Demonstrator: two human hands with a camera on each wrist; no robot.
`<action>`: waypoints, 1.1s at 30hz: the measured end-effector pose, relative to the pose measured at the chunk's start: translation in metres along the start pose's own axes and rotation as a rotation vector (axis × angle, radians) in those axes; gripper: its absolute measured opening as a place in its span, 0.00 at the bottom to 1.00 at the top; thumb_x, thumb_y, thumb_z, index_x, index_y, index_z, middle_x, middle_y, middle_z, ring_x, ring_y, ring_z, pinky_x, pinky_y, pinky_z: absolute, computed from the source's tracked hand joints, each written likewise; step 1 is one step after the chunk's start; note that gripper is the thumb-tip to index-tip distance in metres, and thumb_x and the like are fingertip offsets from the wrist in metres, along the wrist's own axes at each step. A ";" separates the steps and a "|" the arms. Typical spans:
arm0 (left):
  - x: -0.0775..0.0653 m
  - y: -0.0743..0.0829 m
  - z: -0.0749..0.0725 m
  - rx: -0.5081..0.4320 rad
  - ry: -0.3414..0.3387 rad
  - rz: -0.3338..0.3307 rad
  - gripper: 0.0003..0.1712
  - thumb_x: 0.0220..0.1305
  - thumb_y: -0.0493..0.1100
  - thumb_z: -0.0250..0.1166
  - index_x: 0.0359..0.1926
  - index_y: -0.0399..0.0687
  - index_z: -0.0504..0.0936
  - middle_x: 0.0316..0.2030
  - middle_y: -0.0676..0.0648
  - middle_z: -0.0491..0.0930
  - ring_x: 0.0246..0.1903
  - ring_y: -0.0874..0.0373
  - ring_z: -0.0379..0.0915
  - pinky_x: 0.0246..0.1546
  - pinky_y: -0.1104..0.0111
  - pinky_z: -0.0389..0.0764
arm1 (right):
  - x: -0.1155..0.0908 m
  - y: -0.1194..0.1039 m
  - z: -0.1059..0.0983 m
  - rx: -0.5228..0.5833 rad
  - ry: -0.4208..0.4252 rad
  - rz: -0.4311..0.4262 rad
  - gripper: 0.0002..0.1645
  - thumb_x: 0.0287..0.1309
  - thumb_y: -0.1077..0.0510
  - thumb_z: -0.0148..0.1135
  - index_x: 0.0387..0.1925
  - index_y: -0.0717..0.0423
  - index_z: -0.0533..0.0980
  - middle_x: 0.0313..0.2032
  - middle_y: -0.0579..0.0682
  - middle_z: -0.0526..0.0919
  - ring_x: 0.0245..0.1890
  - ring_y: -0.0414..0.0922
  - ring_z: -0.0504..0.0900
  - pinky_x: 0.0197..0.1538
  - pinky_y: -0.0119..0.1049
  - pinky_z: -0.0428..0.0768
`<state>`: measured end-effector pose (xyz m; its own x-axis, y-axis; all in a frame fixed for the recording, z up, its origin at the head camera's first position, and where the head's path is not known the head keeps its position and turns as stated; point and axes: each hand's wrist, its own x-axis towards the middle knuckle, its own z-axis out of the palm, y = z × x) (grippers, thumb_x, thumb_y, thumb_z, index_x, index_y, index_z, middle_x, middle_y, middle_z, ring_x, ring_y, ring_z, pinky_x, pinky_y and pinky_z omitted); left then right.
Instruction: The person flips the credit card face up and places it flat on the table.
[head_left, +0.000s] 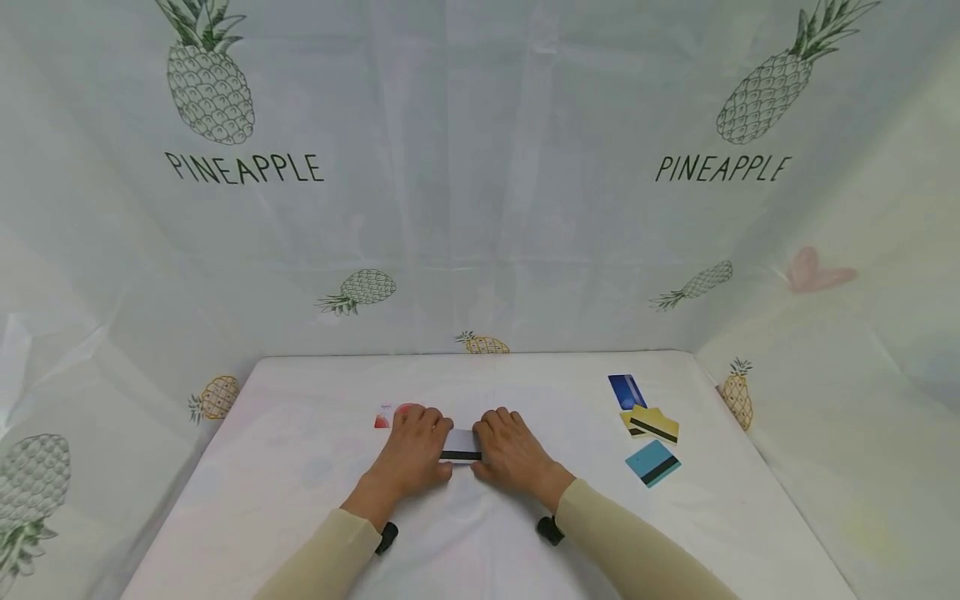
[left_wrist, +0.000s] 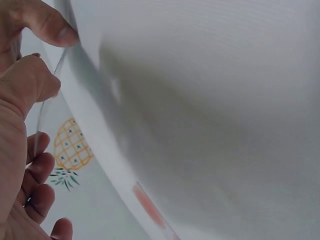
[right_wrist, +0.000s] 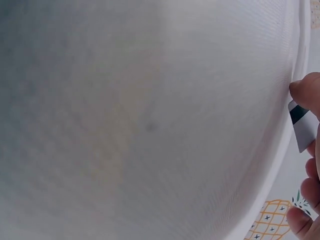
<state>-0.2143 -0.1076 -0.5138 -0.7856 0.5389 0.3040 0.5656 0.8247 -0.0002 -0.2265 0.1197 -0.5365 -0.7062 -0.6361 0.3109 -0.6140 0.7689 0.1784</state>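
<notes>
Both hands hold a pale grey bank card (head_left: 461, 440) with a black magnetic stripe, over the middle of the white table. My left hand (head_left: 414, 446) grips its left end, thumb on the near side and fingers curled at the far side. At the right end, my right hand (head_left: 513, 450) pinches it the same way. In the right wrist view the card's corner (right_wrist: 304, 132) pokes out below the thumb; the left wrist view shows the card (left_wrist: 46, 107) nearly edge-on. A red and white card (head_left: 383, 415) lies just behind the left hand, partly covered by it.
On the table's right side lie a blue card (head_left: 626, 390), two overlapping gold cards (head_left: 663, 423) and a teal card (head_left: 651, 460). The white table (head_left: 300, 483) backs onto a hanging pineapple-print sheet (head_left: 480, 208), which also rises on both sides.
</notes>
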 end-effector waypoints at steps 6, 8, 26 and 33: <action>0.003 0.006 -0.002 -0.041 0.034 0.040 0.33 0.50 0.53 0.81 0.53 0.45 0.78 0.47 0.47 0.77 0.50 0.48 0.69 0.55 0.51 0.72 | 0.000 0.000 -0.001 0.036 0.009 -0.006 0.31 0.58 0.37 0.73 0.52 0.54 0.79 0.48 0.47 0.79 0.46 0.45 0.74 0.47 0.39 0.73; 0.004 0.008 -0.001 -0.034 0.049 0.056 0.35 0.49 0.54 0.83 0.54 0.46 0.78 0.47 0.47 0.78 0.50 0.48 0.69 0.53 0.54 0.72 | -0.001 0.000 0.000 0.048 0.004 -0.011 0.32 0.58 0.37 0.72 0.53 0.54 0.78 0.49 0.47 0.79 0.47 0.45 0.74 0.48 0.38 0.73; 0.003 0.018 0.000 -0.090 0.072 0.095 0.37 0.54 0.58 0.82 0.59 0.48 0.78 0.52 0.51 0.79 0.53 0.52 0.70 0.55 0.58 0.73 | -0.005 -0.002 -0.001 0.143 0.064 -0.071 0.35 0.56 0.37 0.74 0.53 0.57 0.76 0.51 0.48 0.78 0.49 0.45 0.74 0.50 0.37 0.75; 0.001 0.017 0.004 -0.123 0.048 0.018 0.34 0.51 0.53 0.81 0.55 0.48 0.76 0.48 0.50 0.81 0.51 0.52 0.70 0.53 0.57 0.73 | -0.005 -0.002 -0.002 0.147 0.112 -0.066 0.36 0.56 0.35 0.76 0.53 0.55 0.77 0.50 0.47 0.78 0.49 0.44 0.74 0.50 0.37 0.75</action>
<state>-0.2064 -0.0920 -0.5174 -0.7641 0.5421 0.3498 0.6080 0.7863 0.1096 -0.2210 0.1217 -0.5369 -0.6239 -0.6678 0.4060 -0.7086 0.7025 0.0665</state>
